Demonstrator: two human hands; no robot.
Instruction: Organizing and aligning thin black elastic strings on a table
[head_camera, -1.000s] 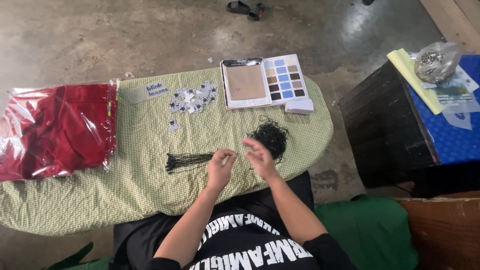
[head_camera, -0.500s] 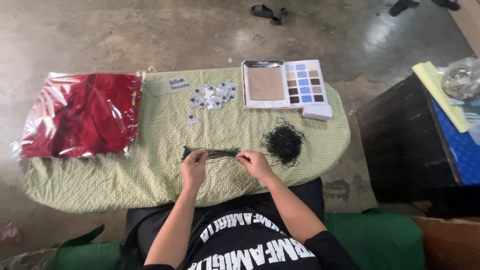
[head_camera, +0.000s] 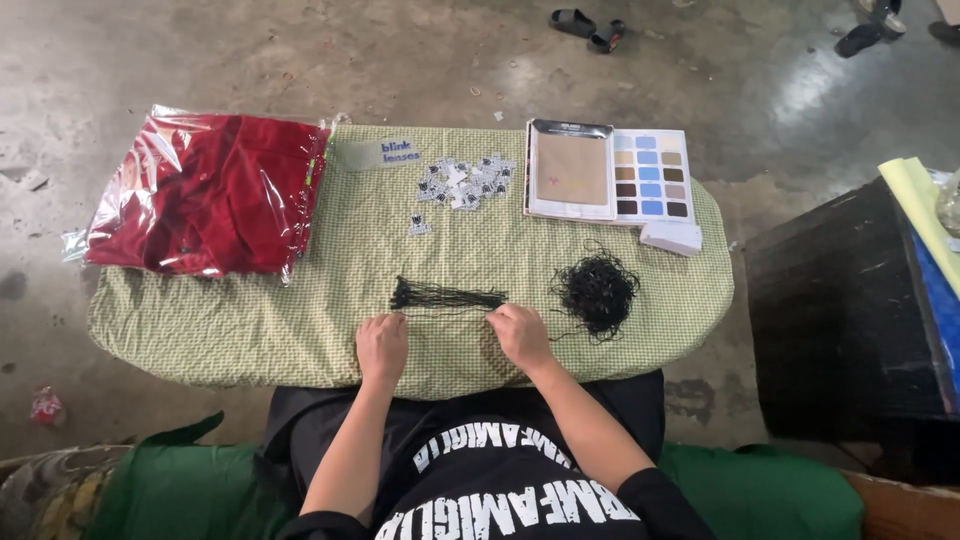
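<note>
A straight bundle of black strings (head_camera: 445, 297) lies on the green checked padded board (head_camera: 300, 320) in front of me. My left hand (head_camera: 383, 346) rests on the cloth just below the bundle's left end, fingers curled, holding nothing visible. My right hand (head_camera: 520, 336) sits at the bundle's right end with curled fingers against the string tips; whether it pinches them is hidden. A tangled heap of black strings (head_camera: 597, 290) lies just right of my right hand.
A plastic bag of red garments (head_camera: 205, 192) lies at the board's left end. At the back are small printed tags (head_camera: 465, 180), a pale label card (head_camera: 380, 153), a colour swatch book (head_camera: 610, 180) and a small white box (head_camera: 672, 237). A black table (head_camera: 845, 300) stands at right.
The view has shifted so the board sits more centred. Both hands have drawn back toward me from the bundle, which now lies flat on the cloth.
</note>
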